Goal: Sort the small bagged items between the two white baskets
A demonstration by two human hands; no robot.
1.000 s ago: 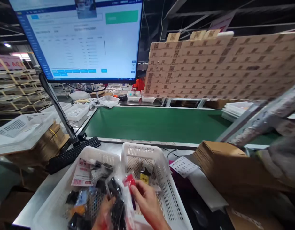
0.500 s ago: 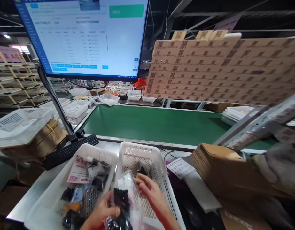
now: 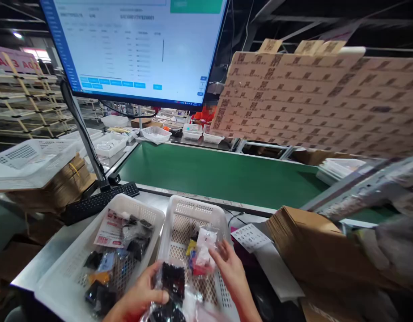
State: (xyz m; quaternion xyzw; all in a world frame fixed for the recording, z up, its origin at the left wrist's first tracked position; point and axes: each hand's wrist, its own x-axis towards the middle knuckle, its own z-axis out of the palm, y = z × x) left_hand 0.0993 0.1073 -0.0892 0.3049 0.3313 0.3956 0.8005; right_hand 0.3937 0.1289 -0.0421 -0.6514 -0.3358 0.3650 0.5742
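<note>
Black crinkly packet (image 3: 173, 281), left hand (image 3: 143, 291) pinching it — right hand (image 3: 232, 267) spread, latticed white basket (image 3: 197, 204)

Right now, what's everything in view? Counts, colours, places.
Monitor: one, blue-white screen, upper left
Printed panel: one, brown, upper right
Belt: one, green, across the middle
Shelving: count unclear, yellowish posts, far left
Other trays: several, white, far and left
Co-worker: one, orange clothing, beyond the belt
Keyboard: one, black, left of near baskets
Near baskets: two, white, front centre
Left-basket packets: several, mostly black, inside
Right-basket packets: several, white, red, yellow, inside
Printed sheet: one, white, right of baskets
Cardboard stacks: at least two, brown, left and right
Clear bag: one, black contents, front centre
Left hand: one, bare, gripping clear bag
Right hand: one, bare, open at right-basket packets
</note>
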